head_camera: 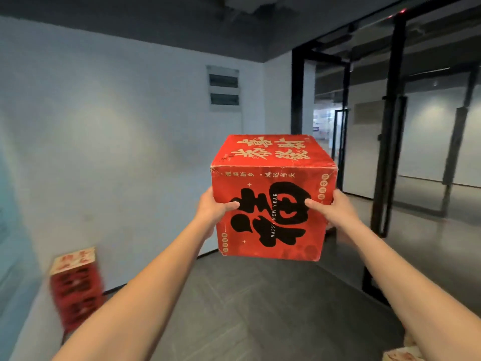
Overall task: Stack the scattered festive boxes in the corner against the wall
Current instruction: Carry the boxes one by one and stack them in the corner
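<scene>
Red cardboard fills the grip: the left hand [213,204] and right hand [335,207] clamp opposite sides of a festive box [270,204], thumbs on its near face, held at arm's length. Roughly cubic, it has no clear long axis; its printed character faces the person. A blurred red stack [75,290] stands against the wall [117,152], down-left, nearer the left arm.

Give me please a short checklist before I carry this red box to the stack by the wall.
1. Both hands on box: left hand and right hand grip opposite sides of the red box: ok.
2. Box level: slightly tilted: ok.
3. Box closed: top looks shut: ok.
4. Stack in sight, against wall: ok.
5. Stack straight: blurred: cannot tell.
6. Floor towards stack free: ok.
</scene>
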